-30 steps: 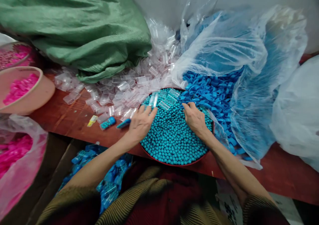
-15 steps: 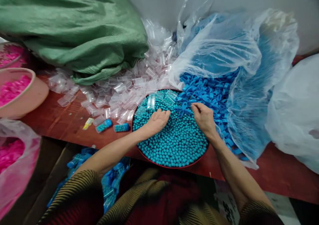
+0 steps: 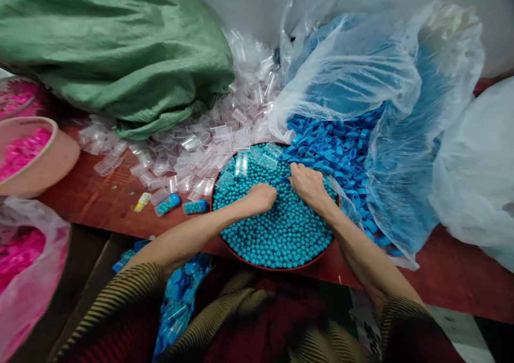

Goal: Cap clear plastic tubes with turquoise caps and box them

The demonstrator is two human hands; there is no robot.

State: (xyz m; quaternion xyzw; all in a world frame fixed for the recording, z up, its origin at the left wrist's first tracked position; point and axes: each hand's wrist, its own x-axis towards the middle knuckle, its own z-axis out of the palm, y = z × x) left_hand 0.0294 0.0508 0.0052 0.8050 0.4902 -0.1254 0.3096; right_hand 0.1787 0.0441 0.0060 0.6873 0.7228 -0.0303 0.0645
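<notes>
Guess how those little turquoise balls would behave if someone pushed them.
The turquoise balls would probably roll and shift easily, being round and loose. Filled close to the red rim, some might spill over if pushed hard.

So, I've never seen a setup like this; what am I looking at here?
No robot: a person's bare hands, seen in every picture from one head-worn camera looking forward and down. On the red table sits a round tray of turquoise beads, near clear plastic cases, loose blue pieces and two bead-filled cases. The left hand is curled over the beads, contents hidden; the right hand has fingertips at a small blue piece, its grip unclear.
</notes>
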